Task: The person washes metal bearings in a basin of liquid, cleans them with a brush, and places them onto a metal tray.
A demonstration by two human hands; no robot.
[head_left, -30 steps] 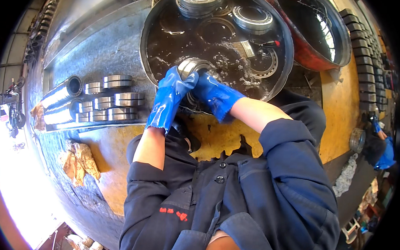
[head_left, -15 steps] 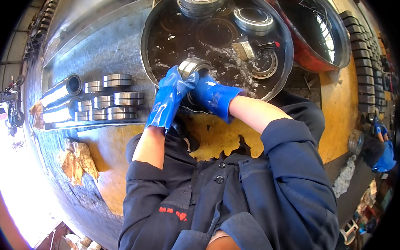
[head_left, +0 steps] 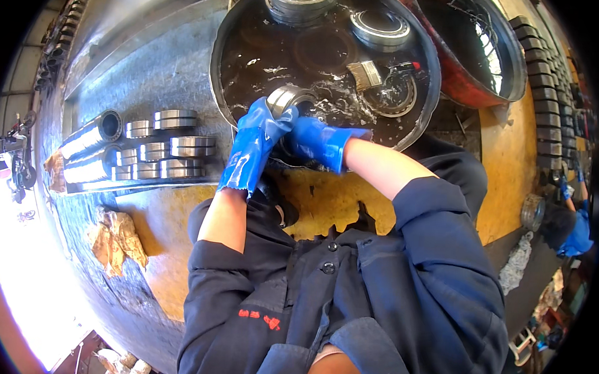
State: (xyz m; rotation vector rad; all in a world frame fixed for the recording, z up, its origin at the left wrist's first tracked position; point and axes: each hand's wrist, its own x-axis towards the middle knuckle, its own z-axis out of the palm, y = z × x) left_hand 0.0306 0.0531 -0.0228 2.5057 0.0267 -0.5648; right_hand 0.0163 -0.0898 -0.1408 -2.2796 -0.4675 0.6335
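Blue rubber gloves cover both my hands. A shiny steel roller bearing (head_left: 290, 98) is held between them, tilted, over the near side of a round basin of dark liquid (head_left: 216, 72). My left hand (head_left: 265, 123) is closed around its left side. My right hand (head_left: 308, 131) closes on its lower right side, with the fingertips partly hidden. To the right, a paintbrush (head_left: 365, 76) lies in the basin beside a bearing ring (head_left: 396, 101) low in the liquid. Farther back stand another bearing (head_left: 380, 29) and a stack of bearings (head_left: 300, 4).
Left of the basin, several bearing rings (head_left: 175, 119) and long rows of rings (head_left: 93, 133) sit on a metal bench. A red drum (head_left: 461, 80) stands right. Crumpled brown paper (head_left: 116, 241) lies near left. At far right is another person's blue sleeve (head_left: 577, 236).
Liquid ripples in the basin have shifted, and the ring beside the brush sits slightly farther right. My right hand has turned a little; both hands stay on the bearing.
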